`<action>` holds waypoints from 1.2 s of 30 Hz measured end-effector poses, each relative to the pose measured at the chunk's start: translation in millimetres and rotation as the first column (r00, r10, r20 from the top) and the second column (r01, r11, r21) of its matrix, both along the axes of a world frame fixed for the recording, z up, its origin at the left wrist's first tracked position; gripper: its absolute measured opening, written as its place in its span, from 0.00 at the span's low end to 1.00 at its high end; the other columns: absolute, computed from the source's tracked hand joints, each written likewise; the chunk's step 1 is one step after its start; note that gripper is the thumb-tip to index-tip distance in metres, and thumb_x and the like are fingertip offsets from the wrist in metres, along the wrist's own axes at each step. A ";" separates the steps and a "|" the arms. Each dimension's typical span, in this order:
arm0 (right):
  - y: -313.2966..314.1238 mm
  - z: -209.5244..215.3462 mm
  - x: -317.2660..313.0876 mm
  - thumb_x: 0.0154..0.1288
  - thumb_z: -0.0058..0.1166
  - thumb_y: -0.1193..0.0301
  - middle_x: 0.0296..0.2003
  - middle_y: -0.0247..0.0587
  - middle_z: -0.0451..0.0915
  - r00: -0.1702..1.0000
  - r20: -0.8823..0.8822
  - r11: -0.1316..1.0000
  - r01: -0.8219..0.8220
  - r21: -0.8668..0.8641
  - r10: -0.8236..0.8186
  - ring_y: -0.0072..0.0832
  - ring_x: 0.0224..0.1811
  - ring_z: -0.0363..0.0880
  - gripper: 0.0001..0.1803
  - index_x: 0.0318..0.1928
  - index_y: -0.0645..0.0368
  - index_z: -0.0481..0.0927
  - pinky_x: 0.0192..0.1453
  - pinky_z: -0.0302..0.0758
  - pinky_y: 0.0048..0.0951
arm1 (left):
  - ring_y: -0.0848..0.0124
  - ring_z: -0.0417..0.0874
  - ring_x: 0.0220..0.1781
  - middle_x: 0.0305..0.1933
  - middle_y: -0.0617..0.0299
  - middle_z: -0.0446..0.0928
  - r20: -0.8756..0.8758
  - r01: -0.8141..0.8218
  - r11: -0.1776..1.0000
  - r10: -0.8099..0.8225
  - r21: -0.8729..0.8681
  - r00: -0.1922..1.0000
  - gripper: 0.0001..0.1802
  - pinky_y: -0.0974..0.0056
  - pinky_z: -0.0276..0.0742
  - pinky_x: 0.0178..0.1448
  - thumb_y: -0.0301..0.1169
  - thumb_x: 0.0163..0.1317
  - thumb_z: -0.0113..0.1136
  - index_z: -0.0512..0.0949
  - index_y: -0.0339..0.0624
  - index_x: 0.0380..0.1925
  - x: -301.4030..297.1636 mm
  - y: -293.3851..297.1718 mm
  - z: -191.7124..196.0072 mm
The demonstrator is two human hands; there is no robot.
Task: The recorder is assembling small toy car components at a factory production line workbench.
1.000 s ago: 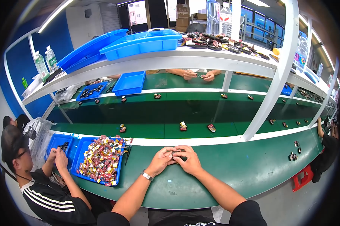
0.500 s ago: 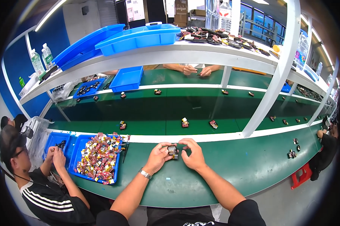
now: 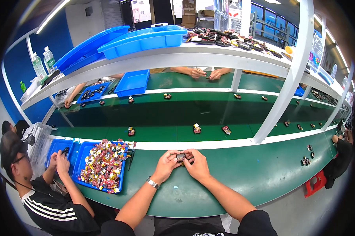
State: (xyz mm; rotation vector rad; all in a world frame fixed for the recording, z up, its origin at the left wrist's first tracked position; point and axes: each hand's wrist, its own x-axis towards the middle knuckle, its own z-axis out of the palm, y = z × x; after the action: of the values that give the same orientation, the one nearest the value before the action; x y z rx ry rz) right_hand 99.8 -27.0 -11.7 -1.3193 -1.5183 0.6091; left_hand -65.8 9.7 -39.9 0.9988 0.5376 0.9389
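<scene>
1. Dark part [image 3: 180,157] held: 1
2. Hands on it: 2, left hand [image 3: 164,167] plus right hand [image 3: 197,165]
3. Blue trays [image 3: 82,155], near bench [image 3: 146,196]: 2
4. Parts [image 3: 196,128] on near green strip [image 3: 165,134], left of slanted white post [image 3: 286,74]: 3
5. Green-labelled bottles [image 3: 49,59]: 2
6. Wristwatch [image 3: 152,182]: 1
7. Red stool [image 3: 316,184]: 1

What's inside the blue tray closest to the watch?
The blue tray holds a heap of small red, yellow and white pieces. The heap covers most of the tray's bottom, so whatever is buried underneath can't be seen.
</scene>
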 end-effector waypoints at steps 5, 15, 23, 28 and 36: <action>1.5 -8.4 -3.4 0.59 0.60 0.79 0.33 0.40 0.83 0.993 -0.065 0.992 0.088 -0.088 -0.094 0.22 0.32 0.81 0.14 0.46 0.66 0.76 0.38 0.80 0.23 | 0.65 0.77 0.62 0.62 0.51 0.74 -0.010 -0.039 0.999 0.039 0.011 0.999 0.14 0.60 0.76 0.65 0.21 0.73 0.43 0.68 0.36 0.56 5.4 -2.4 0.3; -0.5 -0.1 3.8 0.56 0.60 0.79 0.39 0.42 0.80 0.999 0.028 0.999 0.040 0.027 -0.041 0.35 0.44 0.80 0.20 0.51 0.63 0.74 0.50 0.78 0.34 | 0.65 0.79 0.60 0.64 0.51 0.73 0.083 -0.007 1.000 0.007 -0.004 0.997 0.13 0.61 0.78 0.62 0.22 0.72 0.46 0.68 0.37 0.56 2.9 -1.3 1.2; -4.8 17.3 4.6 0.51 0.64 0.79 0.46 0.39 0.76 0.951 0.309 0.905 -0.147 0.399 0.019 0.39 0.51 0.75 0.12 0.38 0.56 0.81 0.50 0.77 0.35 | 0.69 0.80 0.55 0.56 0.55 0.78 0.047 -0.028 0.999 0.030 -0.035 0.998 0.14 0.61 0.79 0.60 0.24 0.73 0.47 0.67 0.38 0.57 -0.5 0.9 -4.5; -0.2 4.9 -3.8 0.53 0.63 0.79 0.39 0.38 0.77 0.974 0.219 0.946 -0.014 0.324 -0.061 0.37 0.44 0.77 0.09 0.36 0.57 0.81 0.44 0.78 0.34 | 0.69 0.81 0.54 0.53 0.56 0.79 0.027 -0.009 0.999 0.010 -0.037 1.000 0.14 0.60 0.79 0.59 0.24 0.72 0.49 0.67 0.38 0.56 1.4 0.1 -3.3; 2.4 -1.4 -9.9 0.54 0.63 0.78 0.38 0.38 0.77 0.956 0.244 0.940 0.077 0.332 -0.165 0.34 0.38 0.79 0.07 0.35 0.58 0.81 0.38 0.78 0.32 | 0.73 0.80 0.54 0.53 0.60 0.78 -0.019 -0.034 0.998 0.034 -0.044 0.999 0.14 0.63 0.80 0.58 0.23 0.73 0.47 0.68 0.40 0.57 1.6 0.1 -5.1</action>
State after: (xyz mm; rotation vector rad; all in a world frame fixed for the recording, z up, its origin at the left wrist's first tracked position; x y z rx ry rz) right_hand 89.9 -24.5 -13.1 -1.2654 -1.6560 0.0950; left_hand -64.2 9.9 -45.0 0.9618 0.5898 0.9450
